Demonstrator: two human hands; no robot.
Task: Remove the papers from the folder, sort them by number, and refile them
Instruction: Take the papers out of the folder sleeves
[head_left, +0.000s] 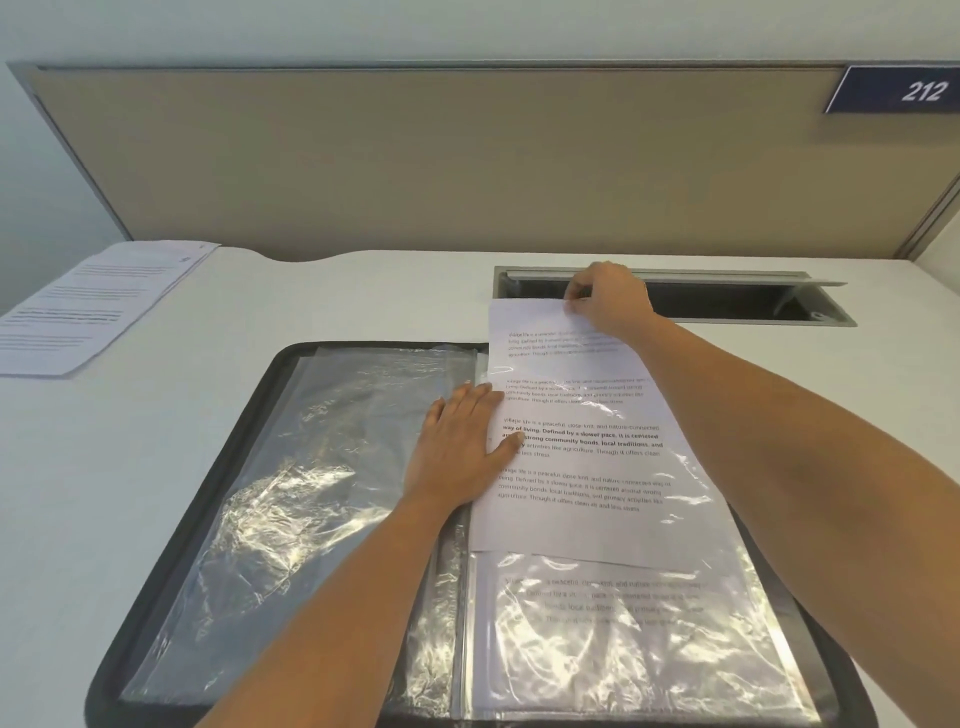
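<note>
At 6 o'clock lies the open display folder (208, 499) on the white desk (104, 467). Its left page is an empty clear sleeve (311, 467), and its right page, toward 5 o'clock, a sleeve with a printed sheet (613, 623) filed inside. Over that, the loose sheet (582, 467) runs lengthwise from 6 to 12 o'clock, and its far end sticks out past the folder's far rim. Glossy film seems to cover part of it, so it is probably half inside a sleeve.

The left hand (460, 447) lies flat and spread by the spine, with its fingertips on the sheet's left edge to pin things down. At 12 o'clock the right hand (608, 299) pinches the sheet's far edge between thumb and fingers. Any slide has to follow the long axis, and I cannot tell whether it goes out or in.

Beyond is a cable slot (727, 301), with a pile of papers (98, 306) at 10 o'clock.
</note>
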